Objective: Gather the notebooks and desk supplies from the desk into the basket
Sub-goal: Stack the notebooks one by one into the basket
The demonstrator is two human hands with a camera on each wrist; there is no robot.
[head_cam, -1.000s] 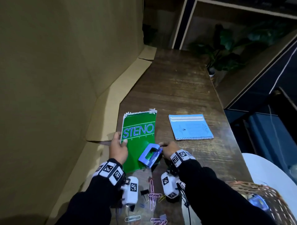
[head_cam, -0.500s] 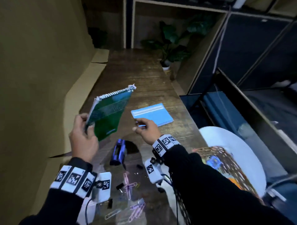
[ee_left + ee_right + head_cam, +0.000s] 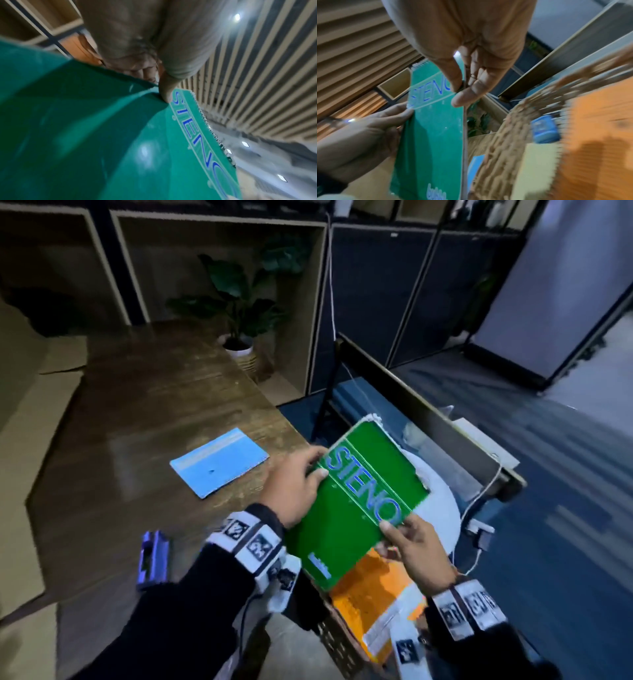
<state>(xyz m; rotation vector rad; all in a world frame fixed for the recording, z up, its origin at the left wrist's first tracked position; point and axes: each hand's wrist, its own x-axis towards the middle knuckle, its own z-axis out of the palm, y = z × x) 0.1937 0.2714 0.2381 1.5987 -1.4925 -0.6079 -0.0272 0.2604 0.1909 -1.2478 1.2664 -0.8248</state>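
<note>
Both hands hold the green STENO notebook in the air, over the wicker basket at the desk's right end. My left hand grips its left edge, thumb on the cover. My right hand pinches the right edge between thumb and fingers. An orange notebook lies in the basket, with a blue item beside it. A light blue notebook lies flat on the wooden desk. A purple hole punch rests near the desk's front.
A potted plant stands past the desk's far right corner. Cardboard sheets line the wall on the left. A white round seat sits under the basket, beside a dark bench with a white cable.
The left hand lifted the green notebook off the desk and carried it right over the basket. The right hand let go of the hole punch and took the notebook's right edge.
</note>
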